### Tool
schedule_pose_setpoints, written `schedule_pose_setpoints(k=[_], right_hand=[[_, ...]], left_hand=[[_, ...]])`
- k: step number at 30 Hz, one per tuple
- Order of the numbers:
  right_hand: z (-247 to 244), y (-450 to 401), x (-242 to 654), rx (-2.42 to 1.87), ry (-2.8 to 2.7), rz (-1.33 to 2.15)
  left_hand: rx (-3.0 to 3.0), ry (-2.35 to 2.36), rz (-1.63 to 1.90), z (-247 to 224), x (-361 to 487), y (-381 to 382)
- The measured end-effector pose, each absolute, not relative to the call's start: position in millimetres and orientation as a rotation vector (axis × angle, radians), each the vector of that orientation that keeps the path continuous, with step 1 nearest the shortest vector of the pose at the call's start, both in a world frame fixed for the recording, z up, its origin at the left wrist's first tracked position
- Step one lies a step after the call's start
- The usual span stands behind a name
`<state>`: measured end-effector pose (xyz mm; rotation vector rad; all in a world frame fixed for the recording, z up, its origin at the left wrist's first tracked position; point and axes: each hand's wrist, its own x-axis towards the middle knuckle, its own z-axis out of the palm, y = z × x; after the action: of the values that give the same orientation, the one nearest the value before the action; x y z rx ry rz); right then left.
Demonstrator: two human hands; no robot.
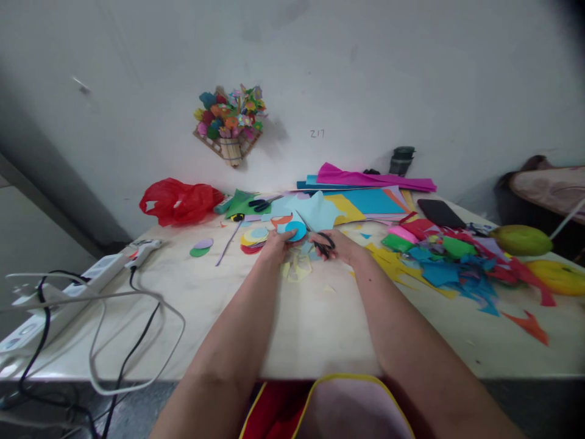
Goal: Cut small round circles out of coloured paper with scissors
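Pinching a flat, round, bright blue paper circle (297,230) in the left hand (275,242), at the middle of the frame. Gripping scissors with black handles (325,245) in the right hand (342,244), just right of the circle. Reaching over a white tabletop (320,341), with bright paper scraps (439,274) at the frame's right.

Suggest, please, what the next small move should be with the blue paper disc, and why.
I would probably turn the blue paper disc slightly toward the scissors: the left hand pinches its edge, while the right hand holds the scissors close beside it, though whether they touch is unclear.
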<state>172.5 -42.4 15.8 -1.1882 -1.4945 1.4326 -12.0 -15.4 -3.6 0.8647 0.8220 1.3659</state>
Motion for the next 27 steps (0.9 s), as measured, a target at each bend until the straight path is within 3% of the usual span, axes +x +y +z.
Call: schedule_pose_setpoints(k=[27], right_hand=[[21.7,-48.9,166.9,-1.21,-1.455,1.39]], left_hand=[[0.874,0.848,1.36,4.7,-11.5,-21.8]])
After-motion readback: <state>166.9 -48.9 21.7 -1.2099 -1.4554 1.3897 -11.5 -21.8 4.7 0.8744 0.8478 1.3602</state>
